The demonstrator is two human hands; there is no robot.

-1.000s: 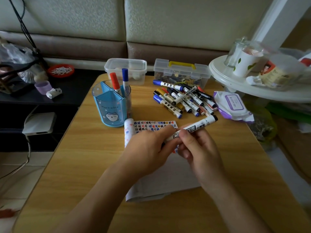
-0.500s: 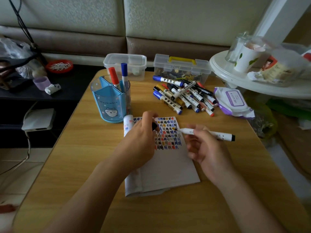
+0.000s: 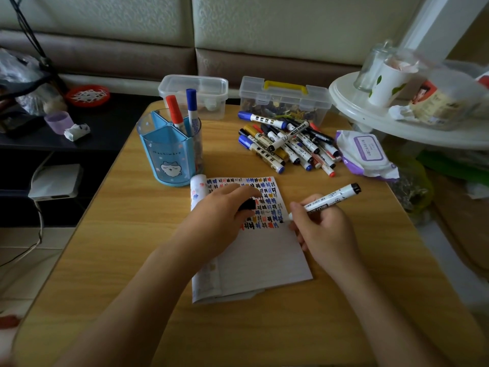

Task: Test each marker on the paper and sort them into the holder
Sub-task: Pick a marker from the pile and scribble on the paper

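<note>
A right hand [image 3: 326,231] pinches a marker [image 3: 321,203], tip touching the paper [image 3: 262,258]. The left hand [image 3: 225,215], resting on the page, curls its fingers around the black cap [image 3: 248,204].

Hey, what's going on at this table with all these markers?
A person is testing markers. The right hand holds an uncapped black marker with its tip on the paper, at the end of rows of coloured test marks. The left hand rests on the page, pinching the black cap. A red marker and a blue marker stand in the blue holder; a pile of markers lies beyond the paper.
</note>
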